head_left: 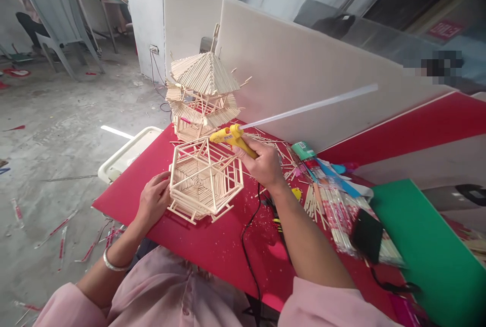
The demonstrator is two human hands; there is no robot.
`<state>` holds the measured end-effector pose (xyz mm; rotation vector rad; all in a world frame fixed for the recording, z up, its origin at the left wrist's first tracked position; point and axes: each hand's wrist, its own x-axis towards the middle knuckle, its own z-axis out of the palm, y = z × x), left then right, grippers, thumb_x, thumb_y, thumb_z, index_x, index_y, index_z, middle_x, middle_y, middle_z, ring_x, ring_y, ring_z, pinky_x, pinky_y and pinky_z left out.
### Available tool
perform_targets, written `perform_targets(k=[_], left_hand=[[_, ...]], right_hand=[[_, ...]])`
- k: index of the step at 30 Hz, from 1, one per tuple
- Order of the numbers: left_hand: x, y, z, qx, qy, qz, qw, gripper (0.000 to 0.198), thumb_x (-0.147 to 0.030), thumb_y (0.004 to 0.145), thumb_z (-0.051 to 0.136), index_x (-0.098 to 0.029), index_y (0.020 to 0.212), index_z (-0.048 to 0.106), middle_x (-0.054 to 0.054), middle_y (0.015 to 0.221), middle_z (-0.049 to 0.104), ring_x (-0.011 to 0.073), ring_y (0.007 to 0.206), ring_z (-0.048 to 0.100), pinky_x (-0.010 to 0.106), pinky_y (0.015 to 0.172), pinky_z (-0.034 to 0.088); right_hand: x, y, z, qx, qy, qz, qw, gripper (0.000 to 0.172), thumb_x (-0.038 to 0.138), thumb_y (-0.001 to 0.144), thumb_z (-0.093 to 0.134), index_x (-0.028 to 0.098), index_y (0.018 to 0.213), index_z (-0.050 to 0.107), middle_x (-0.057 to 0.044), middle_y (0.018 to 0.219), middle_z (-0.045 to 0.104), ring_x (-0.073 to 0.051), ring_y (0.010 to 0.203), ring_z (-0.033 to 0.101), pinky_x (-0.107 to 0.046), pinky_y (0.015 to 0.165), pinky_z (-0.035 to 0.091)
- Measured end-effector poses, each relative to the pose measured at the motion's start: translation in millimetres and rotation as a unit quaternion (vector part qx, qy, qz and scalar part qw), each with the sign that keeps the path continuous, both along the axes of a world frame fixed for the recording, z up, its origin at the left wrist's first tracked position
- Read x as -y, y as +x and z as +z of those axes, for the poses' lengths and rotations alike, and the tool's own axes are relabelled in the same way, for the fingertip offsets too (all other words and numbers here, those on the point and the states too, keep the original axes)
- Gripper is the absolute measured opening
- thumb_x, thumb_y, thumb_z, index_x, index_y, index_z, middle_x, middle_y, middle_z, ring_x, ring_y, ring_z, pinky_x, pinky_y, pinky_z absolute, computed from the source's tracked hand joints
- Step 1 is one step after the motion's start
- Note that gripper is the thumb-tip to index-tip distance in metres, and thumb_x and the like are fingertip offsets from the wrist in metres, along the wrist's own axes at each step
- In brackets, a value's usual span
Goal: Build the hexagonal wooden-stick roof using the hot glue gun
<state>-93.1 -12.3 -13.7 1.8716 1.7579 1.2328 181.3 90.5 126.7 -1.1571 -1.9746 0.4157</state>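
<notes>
A hexagonal frame of thin wooden sticks sits on the red table. My left hand rests against its left side, fingers curled on the frame's edge. My right hand is closed round a yellow glue gun with a long clear glue stick out its back. The gun's nozzle points left over the frame's upper rim. Behind the frame stands a taller stick house with a pitched roof.
Loose sticks and wrapped stick bundles lie right of my arm, with a black phone and a green sheet. The gun's black cord runs toward me. White boards stand behind the table. A chair stands at far left.
</notes>
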Motion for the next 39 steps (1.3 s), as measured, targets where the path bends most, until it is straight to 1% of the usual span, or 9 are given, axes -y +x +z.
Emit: perform_targets(k=[5,11,19,22,26,29,32,35,39], left_hand=[[0,-1,-3.0,0.004,-0.004,0.006,1.0,0.036,-0.037,0.096,0.046,-0.024,0.087,0.079,0.01,0.119,0.075,0.0276,0.109,0.071,0.038,0.09,0.057],[-1,-2,-5.8,-0.005,-0.001,0.0,1.0,0.034,-0.032,0.096,0.046,-0.023,0.09,0.079,0.01,0.12,0.074,0.0261,0.105,0.072,0.035,0.088,0.057],[-2,-3,-10.7,0.003,0.017,-0.004,1.0,0.035,-0.033,0.096,0.047,-0.022,0.087,0.079,0.01,0.118,0.074,0.0267,0.106,0.07,0.036,0.089,0.055],[-2,-3,-11.9,0.0,0.018,0.001,1.0,0.036,-0.038,0.097,0.048,-0.023,0.085,0.079,0.009,0.117,0.074,0.0277,0.108,0.069,0.039,0.092,0.054],[-3,-3,-12.4,-0.009,0.019,0.004,1.0,0.036,-0.037,0.097,0.047,-0.022,0.087,0.078,0.009,0.118,0.074,0.0274,0.109,0.068,0.04,0.094,0.054],[-3,-3,-11.0,-0.013,0.024,-0.004,1.0,0.035,-0.035,0.098,0.047,-0.022,0.089,0.079,0.01,0.117,0.074,0.0271,0.108,0.069,0.039,0.093,0.055],[-3,-3,-10.3,-0.012,0.027,-0.005,1.0,0.033,-0.034,0.098,0.049,-0.023,0.089,0.078,0.009,0.117,0.074,0.0269,0.107,0.069,0.039,0.092,0.055],[-3,-2,-11.8,-0.011,0.03,0.0,1.0,0.032,-0.033,0.098,0.049,-0.023,0.088,0.078,0.009,0.117,0.074,0.0266,0.106,0.069,0.039,0.092,0.055],[-4,-1,-13.7,-0.012,0.029,0.008,0.999,0.034,-0.034,0.099,0.048,-0.023,0.09,0.079,0.009,0.118,0.074,0.027,0.107,0.069,0.04,0.092,0.055]], right_hand=[[-3,0,1.4,0.004,0.007,-0.007,1.0,0.03,0.045,0.089,0.068,0.031,0.114,0.078,-0.001,0.111,0.076,-0.023,0.102,0.071,-0.037,0.096,0.056],[-4,-1,0.0,0.003,0.003,0.011,1.0,0.03,0.043,0.09,0.068,0.033,0.117,0.077,-0.001,0.112,0.076,-0.022,0.102,0.072,-0.039,0.096,0.057],[4,-5,12.6,0.016,0.06,0.014,0.998,0.034,0.046,0.093,0.065,0.027,0.118,0.077,-0.005,0.112,0.076,-0.021,0.096,0.073,-0.037,0.086,0.059],[3,-10,10.9,0.052,0.071,0.017,0.996,0.035,0.046,0.093,0.064,0.026,0.119,0.077,-0.005,0.109,0.077,-0.022,0.094,0.073,-0.036,0.084,0.058],[0,-17,4.8,0.124,0.1,0.001,0.987,0.037,0.044,0.093,0.064,0.026,0.122,0.076,-0.005,0.097,0.076,-0.021,0.086,0.071,-0.036,0.079,0.056],[4,-20,7.3,0.13,0.112,-0.006,0.985,0.037,0.044,0.093,0.064,0.026,0.123,0.076,-0.006,0.095,0.076,-0.021,0.084,0.071,-0.036,0.079,0.056],[14,-25,16.6,0.072,0.088,0.019,0.993,0.033,0.044,0.092,0.066,0.027,0.118,0.078,-0.005,0.101,0.077,-0.021,0.089,0.072,-0.036,0.082,0.057],[25,-31,24.9,0.004,0.024,0.063,0.998,0.032,0.044,0.09,0.068,0.025,0.115,0.078,-0.005,0.106,0.077,-0.019,0.089,0.073,-0.033,0.081,0.058],[33,-43,27.0,-0.018,-0.028,0.098,0.995,0.038,0.047,0.088,0.069,0.023,0.116,0.077,-0.005,0.103,0.077,-0.018,0.084,0.072,-0.031,0.076,0.058]])
